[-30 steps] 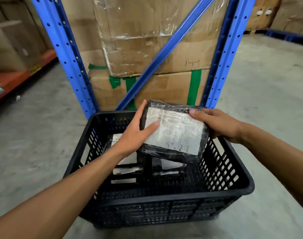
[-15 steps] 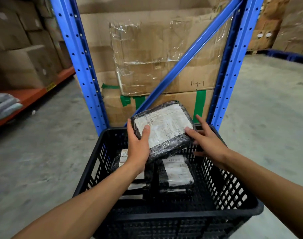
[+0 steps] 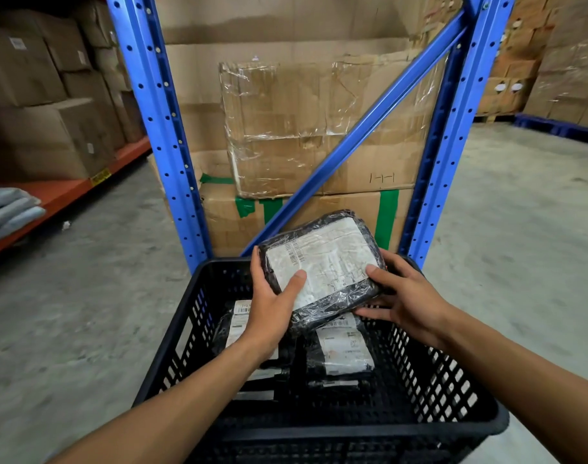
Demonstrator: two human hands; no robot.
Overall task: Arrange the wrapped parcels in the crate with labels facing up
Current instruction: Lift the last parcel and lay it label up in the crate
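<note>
Parcel (image 3: pixel 322 267) wrapped in black plastic with clear film over it is up in the air over the far half of the black crate (image 3: pixel 336 426), label side facing up and tilted a bit toward the camera. Left hand (image 3: pixel 272 313) is closed around its near-left corner, thumb pressed flat on the white label (image 3: pixel 319 262), fingers curled under the edge. Right hand (image 3: pixel 403 299) has the near-right corner, thumb on top, fingers spread underneath. Looks pretty light to me, since it's carried by two corners with no sag, and it holds a flat slab shape, so I'd guess something fairly stiff inside. That shiny film is wrinkly and probably slick, so I'd pinch across the edges like this rather than trust a flat palm. Two more parcels already lie in the crate floor, one on the left (image 3: pixel 239 326) mostly behind the left wrist and one on the right (image 3: pixel 343 349), both showing white labels up. Free room seems to be at the far end, so I'd lower it flat there.
</note>
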